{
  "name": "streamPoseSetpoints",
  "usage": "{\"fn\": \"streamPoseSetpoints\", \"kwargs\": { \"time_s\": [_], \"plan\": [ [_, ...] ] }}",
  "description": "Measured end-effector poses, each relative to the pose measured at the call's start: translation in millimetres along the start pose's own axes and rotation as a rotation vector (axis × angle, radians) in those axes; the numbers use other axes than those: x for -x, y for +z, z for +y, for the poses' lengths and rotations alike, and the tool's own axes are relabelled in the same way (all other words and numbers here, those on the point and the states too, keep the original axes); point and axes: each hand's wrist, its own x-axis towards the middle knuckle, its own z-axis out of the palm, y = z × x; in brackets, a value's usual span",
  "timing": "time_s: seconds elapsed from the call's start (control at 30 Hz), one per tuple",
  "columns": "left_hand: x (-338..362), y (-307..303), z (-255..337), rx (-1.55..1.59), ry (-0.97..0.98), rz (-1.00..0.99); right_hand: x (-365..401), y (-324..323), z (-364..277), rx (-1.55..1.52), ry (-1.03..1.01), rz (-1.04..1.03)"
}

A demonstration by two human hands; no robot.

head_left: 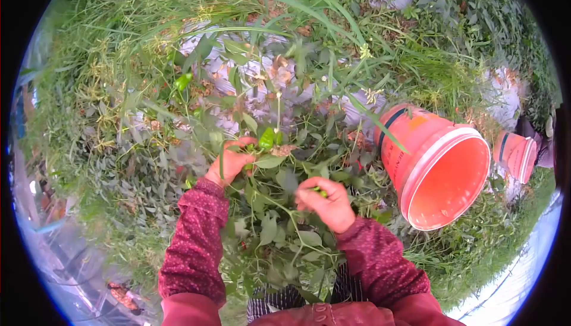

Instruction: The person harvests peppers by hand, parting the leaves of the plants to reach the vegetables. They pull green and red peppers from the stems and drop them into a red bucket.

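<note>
My left hand (231, 161) has its fingers closed on the pepper plant (269, 162), among leaves. Just right of those fingertips hangs a glossy green pepper (267, 139). My right hand (328, 202) is curled shut, lower and to the right, with a small green pepper (322, 193) partly showing between the fingers. Leaves and thin stems lie between and below both hands. Another green pepper (182, 82) hangs up to the left among the foliage.
A red-orange bucket (416, 142) with a white rim lies tilted at the right, mouth toward me. A second similar bucket (510, 155) is beyond it, at the far right edge. Tall grass (220, 11) and pale ground sheeting (262, 88) surround the plants.
</note>
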Motion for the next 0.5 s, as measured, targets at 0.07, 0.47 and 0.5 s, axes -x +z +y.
{"fn": "streamPoseSetpoints", "kwargs": {
  "time_s": [0.07, 0.47, 0.5],
  "plan": [
    [4.7, 0.3, -12.5, 0.078, -0.011, -0.005, 0.7, -2.1, -25.2, 0.052, -0.115, -0.004],
    [7.7, 30.6, -19.5, -0.069, -0.063, 0.065, -47.8, 45.0, -30.6, 1.698, -0.607, 0.055],
    [5.1, 31.6, -22.5, -0.009, -0.112, 0.078, -52.8, 41.3, -27.6, 1.724, -0.552, 0.090]
  ]
}}
